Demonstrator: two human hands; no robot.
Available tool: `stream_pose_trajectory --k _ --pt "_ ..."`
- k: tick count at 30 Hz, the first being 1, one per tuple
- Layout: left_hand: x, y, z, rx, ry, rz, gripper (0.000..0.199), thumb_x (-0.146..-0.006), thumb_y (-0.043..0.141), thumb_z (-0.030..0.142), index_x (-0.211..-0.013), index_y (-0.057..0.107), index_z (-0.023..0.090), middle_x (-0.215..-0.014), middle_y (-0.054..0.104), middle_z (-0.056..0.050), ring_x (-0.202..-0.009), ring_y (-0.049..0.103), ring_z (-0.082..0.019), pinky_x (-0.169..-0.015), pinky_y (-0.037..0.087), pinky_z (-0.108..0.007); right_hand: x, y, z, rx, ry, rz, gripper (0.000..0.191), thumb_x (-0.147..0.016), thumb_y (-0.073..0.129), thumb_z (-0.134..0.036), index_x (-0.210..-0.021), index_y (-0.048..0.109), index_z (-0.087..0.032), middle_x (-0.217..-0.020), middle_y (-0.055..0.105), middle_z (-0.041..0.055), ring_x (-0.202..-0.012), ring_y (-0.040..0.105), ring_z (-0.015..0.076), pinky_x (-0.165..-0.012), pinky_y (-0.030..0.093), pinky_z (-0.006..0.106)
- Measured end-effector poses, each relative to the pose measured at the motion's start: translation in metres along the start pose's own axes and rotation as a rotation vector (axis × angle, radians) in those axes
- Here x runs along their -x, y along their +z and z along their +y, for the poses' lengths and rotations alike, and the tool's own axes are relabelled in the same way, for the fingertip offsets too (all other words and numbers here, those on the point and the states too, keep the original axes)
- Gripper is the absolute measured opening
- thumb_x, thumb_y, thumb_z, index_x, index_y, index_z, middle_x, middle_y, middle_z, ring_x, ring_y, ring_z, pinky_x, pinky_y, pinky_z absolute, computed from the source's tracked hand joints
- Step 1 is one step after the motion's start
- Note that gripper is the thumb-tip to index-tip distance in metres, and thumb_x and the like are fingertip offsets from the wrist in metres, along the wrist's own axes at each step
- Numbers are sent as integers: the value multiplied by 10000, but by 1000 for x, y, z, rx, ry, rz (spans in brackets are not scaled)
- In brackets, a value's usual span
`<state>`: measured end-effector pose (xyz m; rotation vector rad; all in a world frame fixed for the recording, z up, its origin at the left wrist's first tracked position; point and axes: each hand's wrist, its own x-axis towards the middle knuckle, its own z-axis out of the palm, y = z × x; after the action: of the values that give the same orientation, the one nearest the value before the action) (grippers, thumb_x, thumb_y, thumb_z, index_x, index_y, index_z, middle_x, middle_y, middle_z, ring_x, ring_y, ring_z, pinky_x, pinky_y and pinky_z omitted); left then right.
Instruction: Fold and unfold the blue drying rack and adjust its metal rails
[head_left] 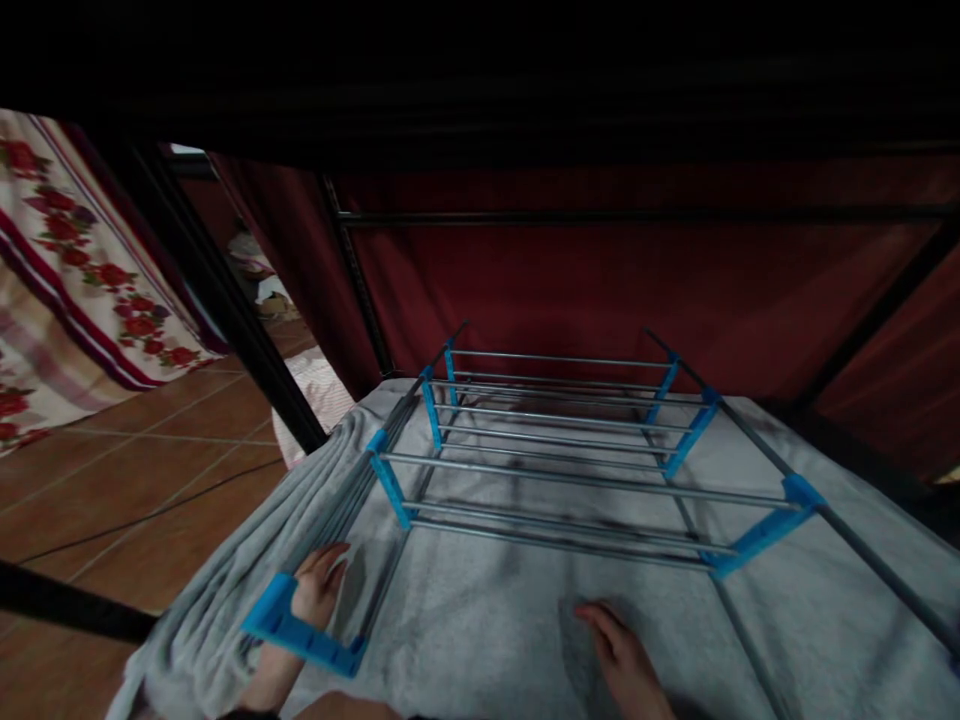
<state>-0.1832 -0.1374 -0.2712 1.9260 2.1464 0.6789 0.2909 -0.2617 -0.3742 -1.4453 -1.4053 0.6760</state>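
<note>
A shoe rack frame of grey metal tubes (pixel 555 475) with blue plastic brackets (pixel 769 540) lies on a grey blanket (pixel 495 630). Its crossbars run from left to right between the brackets. At the lower left, my left hand (pixel 319 590) is closed over several grey tubes (pixel 341 510) lying side by side, right next to the nearest blue bracket (pixel 304 630). Part of its grip is hidden. My right hand (pixel 619 650) is low over the blanket, right of centre, fingers together and curled, with nothing visible in it.
Dark bed-frame posts (pixel 240 320) and a black overhead edge enclose the space. A red curtain (pixel 525 280) hangs behind the rack. On the left are a tiled floor (pixel 187 430), a thin dark cable and a flowered cloth (pixel 90 260).
</note>
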Motion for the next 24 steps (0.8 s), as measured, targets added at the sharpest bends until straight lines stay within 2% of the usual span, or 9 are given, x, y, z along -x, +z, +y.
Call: stream_pose_trajectory --k 4,7,11,14,18,24 --pt "9 15 -8 -195 57 -41 338 -846 459 220 -1062 713 164 -1230 707 -133 -1190 629 -311 -1088 465 -414 2 5 5 81 -135 9 271 -878 483 -238 -924 743 -303 -938 755 32 -882 734 189 -820 593 264" --pt "14 20 0 -333 8 -98 409 -896 393 185 -1183 676 114 -1344 639 -173 -1261 579 -307 -1082 448 -416 -1 7 4 124 -167 3 268 -877 481 -211 -914 733 -293 -906 745 37 -843 730 190 -795 595 262" --pt "16 18 15 -439 -46 -144 442 -947 346 162 -1285 628 128 -1413 581 -164 -1270 553 -302 -1039 452 -421 -1 7 7 171 -192 18 249 -870 492 -205 -896 726 -284 -872 736 44 -809 721 198 -770 599 271" --pt "14 17 20 -469 -35 -114 464 -959 318 147 -1336 583 96 -1369 588 -190 -1231 564 -310 -1033 440 -423 0 8 10 198 -198 16 261 -879 477 -201 -911 723 -281 -881 734 49 -825 717 200 -779 597 277" --pt "8 22 13 -483 -17 -59 466 -961 325 151 -1348 539 4 -1192 630 -231 -1160 598 -308 -1029 430 -397 -1 8 12 215 -207 5 258 -886 464 -206 -882 711 -282 -877 731 49 -827 717 197 -774 597 272" --pt "2 32 4 -463 -28 -65 455 -925 344 114 -1306 573 18 -1097 646 -202 -1098 618 -323 -959 465 -395 -3 7 5 215 -224 42 257 -854 478 -177 -886 707 -286 -857 732 34 -797 723 189 -742 594 258"
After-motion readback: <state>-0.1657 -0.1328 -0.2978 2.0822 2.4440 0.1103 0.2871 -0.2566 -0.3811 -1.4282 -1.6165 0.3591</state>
